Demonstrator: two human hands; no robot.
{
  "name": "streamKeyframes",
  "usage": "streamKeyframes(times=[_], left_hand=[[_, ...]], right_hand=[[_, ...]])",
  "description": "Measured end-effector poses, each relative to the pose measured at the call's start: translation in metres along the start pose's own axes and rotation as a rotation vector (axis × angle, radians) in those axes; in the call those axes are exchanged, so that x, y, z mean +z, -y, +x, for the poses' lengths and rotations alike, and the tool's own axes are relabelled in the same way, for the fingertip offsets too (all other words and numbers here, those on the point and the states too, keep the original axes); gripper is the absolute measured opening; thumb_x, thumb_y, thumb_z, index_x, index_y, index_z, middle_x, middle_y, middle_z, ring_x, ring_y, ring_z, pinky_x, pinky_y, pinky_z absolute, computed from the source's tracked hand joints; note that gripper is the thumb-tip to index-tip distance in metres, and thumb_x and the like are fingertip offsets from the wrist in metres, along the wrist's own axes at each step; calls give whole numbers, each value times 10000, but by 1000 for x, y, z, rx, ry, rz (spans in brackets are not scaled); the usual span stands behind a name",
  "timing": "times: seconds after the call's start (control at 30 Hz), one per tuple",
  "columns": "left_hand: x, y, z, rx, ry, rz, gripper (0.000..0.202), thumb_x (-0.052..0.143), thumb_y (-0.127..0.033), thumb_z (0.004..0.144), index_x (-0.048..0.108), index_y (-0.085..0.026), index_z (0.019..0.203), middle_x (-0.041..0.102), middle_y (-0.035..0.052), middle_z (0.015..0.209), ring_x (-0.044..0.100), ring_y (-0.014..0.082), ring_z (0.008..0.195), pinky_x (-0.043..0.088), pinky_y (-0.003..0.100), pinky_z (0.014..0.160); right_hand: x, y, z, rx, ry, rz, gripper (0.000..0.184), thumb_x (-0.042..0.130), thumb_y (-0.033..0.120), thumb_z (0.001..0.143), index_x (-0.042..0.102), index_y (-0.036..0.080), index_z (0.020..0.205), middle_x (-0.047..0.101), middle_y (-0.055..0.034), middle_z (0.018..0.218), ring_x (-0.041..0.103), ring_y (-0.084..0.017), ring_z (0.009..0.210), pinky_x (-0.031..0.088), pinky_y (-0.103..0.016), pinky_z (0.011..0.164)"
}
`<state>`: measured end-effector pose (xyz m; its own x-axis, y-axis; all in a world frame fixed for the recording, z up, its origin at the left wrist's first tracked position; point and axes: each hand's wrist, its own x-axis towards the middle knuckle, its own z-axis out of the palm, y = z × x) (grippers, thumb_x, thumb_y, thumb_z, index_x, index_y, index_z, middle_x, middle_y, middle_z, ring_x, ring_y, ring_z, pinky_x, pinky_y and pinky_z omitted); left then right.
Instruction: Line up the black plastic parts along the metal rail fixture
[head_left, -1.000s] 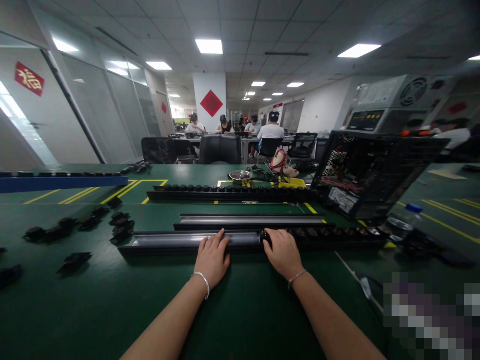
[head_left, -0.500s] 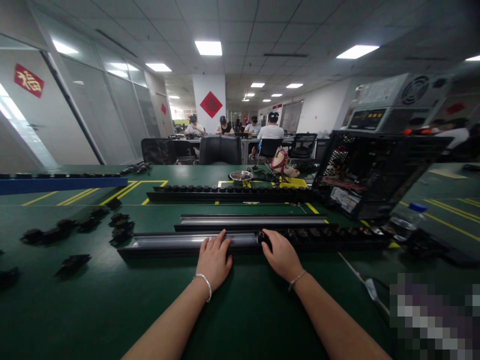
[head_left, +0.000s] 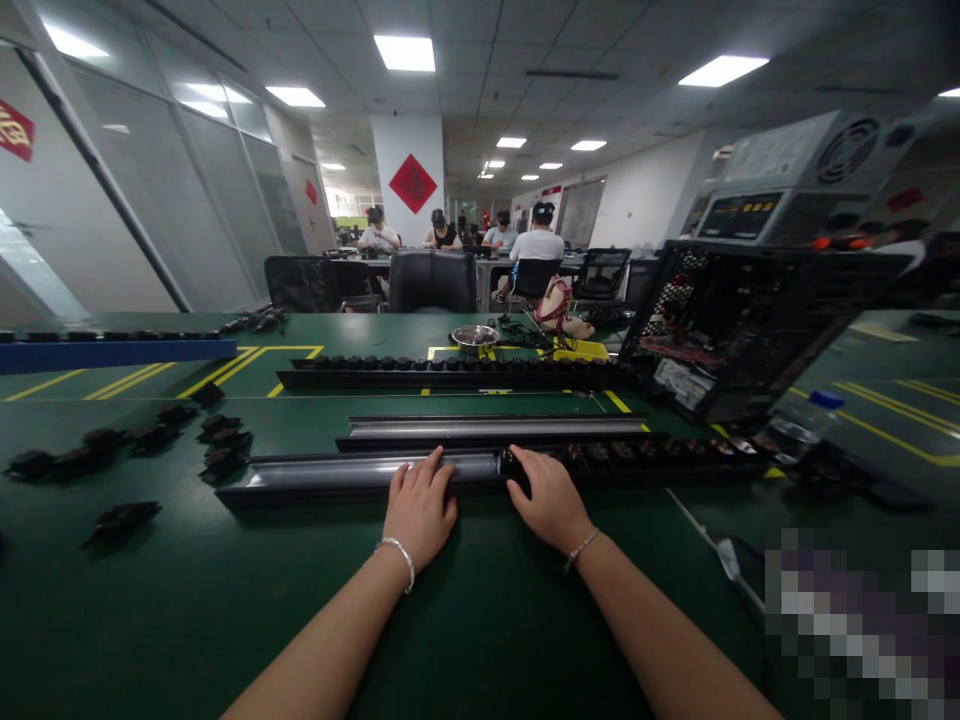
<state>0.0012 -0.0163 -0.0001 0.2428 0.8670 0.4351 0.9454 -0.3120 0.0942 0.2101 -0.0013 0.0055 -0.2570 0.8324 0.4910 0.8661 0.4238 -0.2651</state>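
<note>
A long black channel rail (head_left: 300,474) with a shiny grey inside lies crosswise in front of me. My left hand (head_left: 418,510) rests on its near edge, fingers stretched over the bare stretch of the channel. At the left end of a row of small black parts (head_left: 622,455) seated in the rail, my right hand (head_left: 551,500) has thumb and forefinger closed around a small black part (head_left: 508,461). The fingers partly cover that part, so its exact kind stays hidden. Just behind lies a second rail (head_left: 480,428), its grey channel bare.
Loose black parts (head_left: 154,437) lie to the left. Farther back are a filled rail (head_left: 442,378), a metal bowl (head_left: 474,337) and a yellow tray (head_left: 581,351). An open computer case (head_left: 750,320) stands right, near a cable (head_left: 697,520). Several people sit beyond.
The whole view has shifted slightly, so things appear a little farther left and higher. Both hands keep their places on the rail, with no clear movement of the parts.
</note>
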Motion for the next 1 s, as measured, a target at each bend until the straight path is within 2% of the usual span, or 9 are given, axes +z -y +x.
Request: streamKeyframes(times=[0.27,0.4,0.67,0.87,1.0], left_hand=[[-1,1,0,5,6,-9,399,511,-276,759,531,-256,1157,437,47,1367,463,233,1160,267,436,1032],[-2,0,0,1,9,-16,403,518,-281,753,532,-258,1156,440,42,1365,462,230,1160,263,430,1038],[-5,-1,0,-7,19,-16,407,517,-286,756,531,-252,1161,440,44,1365,468,231,1151,264,426,1039],[-4,-1,0,-2,14,-22,404,504,-284,762,525,-256,1165,429,42,1373,463,229,1156,257,424,1041],[-4,-1,0,-13,17,-25,402,501,-274,759,530,-254,1159,430,46,1372,472,236,1143,261,431,1036]], right_hand=[[1,3,-1,-3,41,2,520,477,275,784,414,82,1263,578,-147,1139,514,-241,1058,380,-409,952],[1,5,-1,-4,61,-6,479,482,281,781,446,108,1226,572,-129,1154,500,-235,1077,350,-415,977],[-2,12,-1,-19,131,-16,522,490,272,774,423,114,1267,549,-115,1217,467,-216,1131,280,-405,1028],[-4,9,-1,-32,87,-11,483,472,242,779,457,152,1253,531,-105,1231,430,-220,1168,307,-407,1012],[-6,9,-1,-21,60,-20,470,474,241,777,482,178,1243,564,-101,1164,461,-233,1121,341,-424,976]])
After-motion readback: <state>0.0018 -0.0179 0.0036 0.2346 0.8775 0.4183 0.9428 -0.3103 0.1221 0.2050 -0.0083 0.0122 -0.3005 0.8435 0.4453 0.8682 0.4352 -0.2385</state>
